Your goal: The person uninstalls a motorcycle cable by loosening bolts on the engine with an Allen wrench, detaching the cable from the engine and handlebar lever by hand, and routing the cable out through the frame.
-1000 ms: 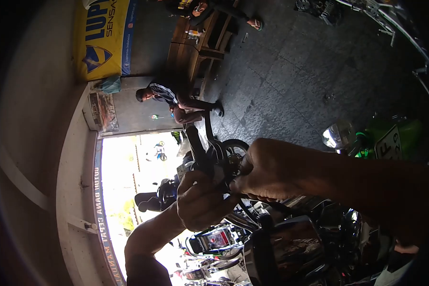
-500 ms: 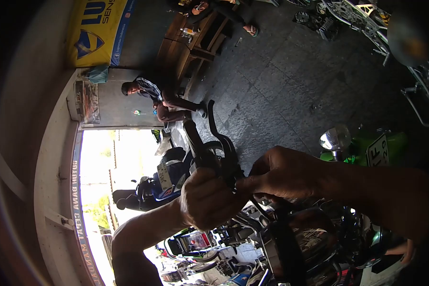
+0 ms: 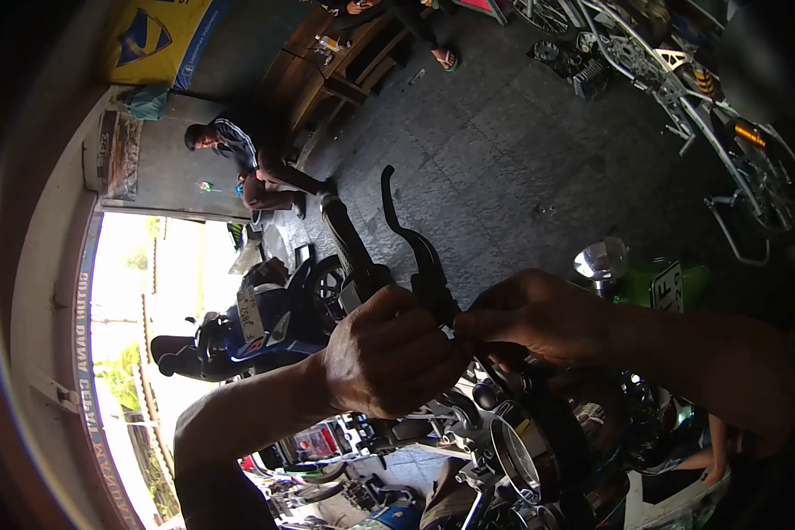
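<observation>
A motorcycle handlebar with a black rubber grip (image 3: pixel 350 243) points away from me, and a black hand lever (image 3: pixel 408 234) curves alongside it. My left hand (image 3: pixel 393 353) is closed around the inner part of the handlebar, by the lever's mount. Close against it, my right hand (image 3: pixel 539 318) has thumb and fingers pinched together at the lever's inner end. Whatever sits between those fingertips is hidden. Below the hands are a round gauge or lamp with a chrome rim (image 3: pixel 514 452) and some dark cables.
A blue motorcycle (image 3: pixel 278 318) stands near the bright doorway (image 3: pixel 124 309). One person (image 3: pixel 238 155) sits by the wall; another person's foot (image 3: pixel 446 59) shows near a wooden bench (image 3: pixel 309 84). A bare motorcycle frame (image 3: pixel 680 106) and a green vehicle with a round mirror (image 3: pixel 602 261) are at right.
My view has turned, so the doorway, seated person and blue motorcycle appear further left. Both hands keep their places at the handlebar and lever mount, with little visible finger movement.
</observation>
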{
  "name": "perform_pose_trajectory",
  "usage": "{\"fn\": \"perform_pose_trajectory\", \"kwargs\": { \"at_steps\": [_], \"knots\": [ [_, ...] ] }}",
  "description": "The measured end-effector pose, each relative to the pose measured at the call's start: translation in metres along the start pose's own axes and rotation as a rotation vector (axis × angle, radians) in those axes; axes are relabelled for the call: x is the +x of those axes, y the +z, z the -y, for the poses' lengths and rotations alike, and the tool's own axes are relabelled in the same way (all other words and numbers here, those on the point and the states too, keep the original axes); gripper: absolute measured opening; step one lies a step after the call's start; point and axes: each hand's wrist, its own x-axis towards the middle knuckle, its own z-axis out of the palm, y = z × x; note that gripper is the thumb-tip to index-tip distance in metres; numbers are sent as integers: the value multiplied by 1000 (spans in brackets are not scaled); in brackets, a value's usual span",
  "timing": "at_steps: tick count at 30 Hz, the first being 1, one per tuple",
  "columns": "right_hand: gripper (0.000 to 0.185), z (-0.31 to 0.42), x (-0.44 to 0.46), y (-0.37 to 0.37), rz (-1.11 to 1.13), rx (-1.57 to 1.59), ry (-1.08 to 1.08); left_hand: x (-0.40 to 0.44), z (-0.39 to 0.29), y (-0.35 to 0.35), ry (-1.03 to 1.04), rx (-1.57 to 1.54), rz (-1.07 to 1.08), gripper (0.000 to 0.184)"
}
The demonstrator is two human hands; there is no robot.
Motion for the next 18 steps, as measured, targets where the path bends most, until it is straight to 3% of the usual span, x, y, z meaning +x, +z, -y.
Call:
{"fn": "perform_pose_trajectory", "kwargs": {
  "at_steps": [7, 9, 11, 14, 18],
  "knots": [
    [34, 28, -4, 5, -84, -118, 143, -7, -5, 6, -11, 8, -126, 19],
    [35, 46, -9, 9, -138, -341, 208, -9, -18, 5, -40, 36, -139, 23],
    [35, 60, -13, 15, -181, -392, 234, -16, -53, 9, -287, 165, -58, 34],
    [37, 55, -12, 26, -242, -445, 236, -25, -70, 23, -426, 131, -98, 43],
    [34, 46, -13, 36, -427, -542, 177, -28, -74, 39, -459, 80, -295, 39]
  ]
}}
